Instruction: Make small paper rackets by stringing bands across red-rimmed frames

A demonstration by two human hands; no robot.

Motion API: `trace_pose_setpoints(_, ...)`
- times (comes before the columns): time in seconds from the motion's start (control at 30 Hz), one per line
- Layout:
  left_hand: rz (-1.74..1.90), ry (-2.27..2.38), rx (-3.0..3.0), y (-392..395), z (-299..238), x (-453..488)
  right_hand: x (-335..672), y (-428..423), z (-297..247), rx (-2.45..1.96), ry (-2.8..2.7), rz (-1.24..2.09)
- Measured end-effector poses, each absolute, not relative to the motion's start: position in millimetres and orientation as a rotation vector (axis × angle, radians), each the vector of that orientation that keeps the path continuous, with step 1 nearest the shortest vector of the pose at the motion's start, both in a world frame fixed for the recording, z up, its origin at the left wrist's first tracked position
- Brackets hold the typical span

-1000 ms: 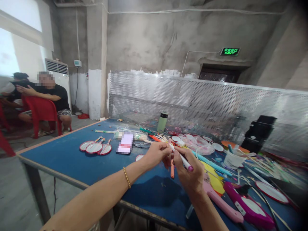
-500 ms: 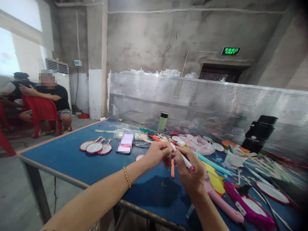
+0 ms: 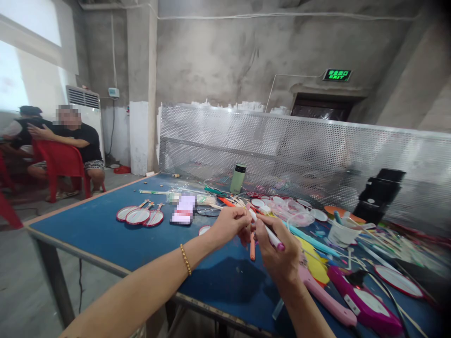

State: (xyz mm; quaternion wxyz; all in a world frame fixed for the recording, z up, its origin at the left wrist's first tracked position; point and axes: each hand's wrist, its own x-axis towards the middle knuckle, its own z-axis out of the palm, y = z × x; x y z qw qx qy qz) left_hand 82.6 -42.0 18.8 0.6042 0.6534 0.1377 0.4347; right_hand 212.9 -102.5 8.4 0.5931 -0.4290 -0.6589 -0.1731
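In the head view my right hand (image 3: 282, 249) is closed around a white marker (image 3: 273, 236) with a purple end. Its tip points up and left toward my left hand (image 3: 230, 225). That hand is pinched shut, almost touching the right one, with a gold bead bracelet (image 3: 185, 259) on the wrist. A small pinkish piece (image 3: 248, 206) shows at its fingertips, too small to name. Just below the hands is an orange stick-like thing (image 3: 252, 249); I cannot tell whether it is held or lies on the blue table (image 3: 88, 234).
Three small red-rimmed rackets (image 3: 138, 216) and a phone (image 3: 183, 209) lie on the left. Behind stands a green bottle (image 3: 238, 179). On the right are a white cup (image 3: 341, 234), a magenta device (image 3: 368, 300), a pink handle (image 3: 329, 298) and scattered sticks. A perforated metal panel (image 3: 218, 141) borders the back.
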Motion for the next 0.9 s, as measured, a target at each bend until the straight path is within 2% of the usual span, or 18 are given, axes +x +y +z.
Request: trace_pose_setpoints(0.9, 1.027, 0.313, 1.505, -41.0, 18.6, 83.6, 212.1, -103.0, 9.8, -0.997, -1.532, -0.386)
